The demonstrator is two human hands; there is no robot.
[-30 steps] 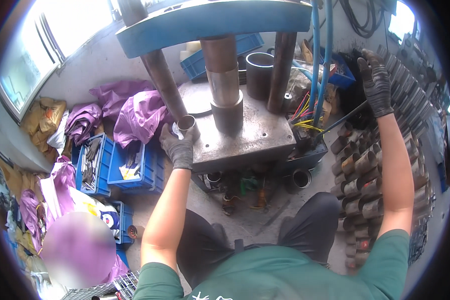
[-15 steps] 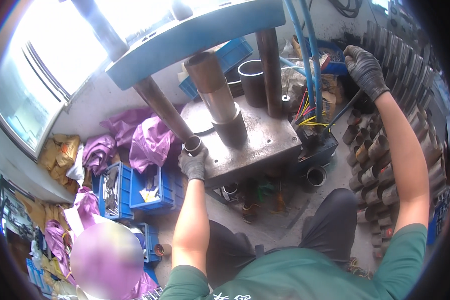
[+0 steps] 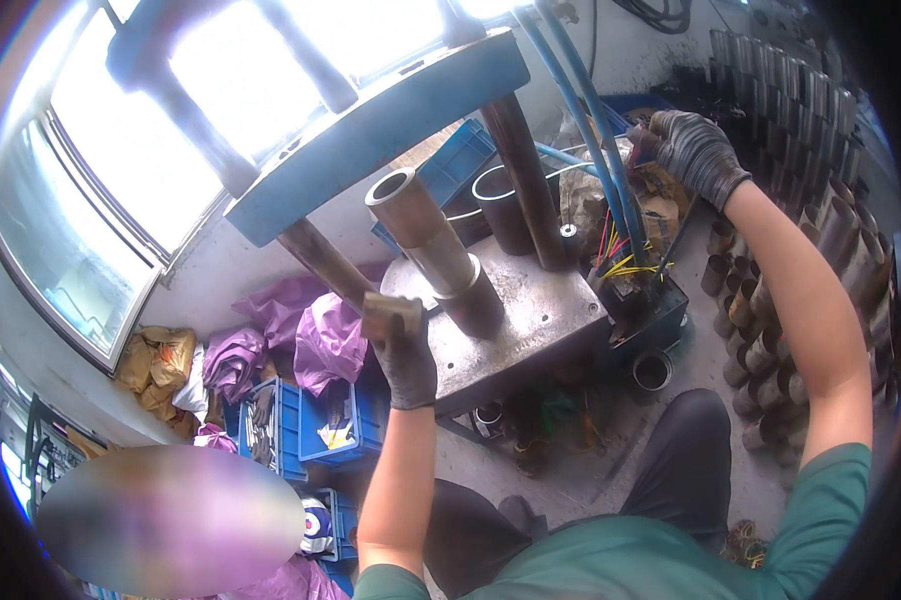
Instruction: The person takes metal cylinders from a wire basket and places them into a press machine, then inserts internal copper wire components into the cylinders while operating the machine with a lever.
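My left hand [image 3: 408,365], in a dark grey glove, is closed around a short metal ring [image 3: 389,314] beside the near left post of a blue-topped press. My right hand [image 3: 698,158], gloved too, is raised at the right with its fingers curled; what they hold is hidden. A dark lever [image 3: 682,236] rises toward that wrist; whether the palm rests on it I cannot tell. On the press's steel bed [image 3: 530,335] stands a stack: a dark base [image 3: 476,312], a bright sleeve [image 3: 452,268] and a brownish tube [image 3: 416,220] with an open top.
The blue press head [image 3: 390,120] spans above the bed. A wide dark cylinder [image 3: 505,215] stands behind the stack. Blue hoses [image 3: 598,130] drop toward a wired box [image 3: 635,300]. Many tubes [image 3: 770,340] are piled at the right. Blue bins [image 3: 340,450] and purple sacks [image 3: 330,340] stand left.
The left hand has lifted and tilted the ring, whose open end no longer faces up. My right hand has moved left and slightly down. The whole view has shifted.
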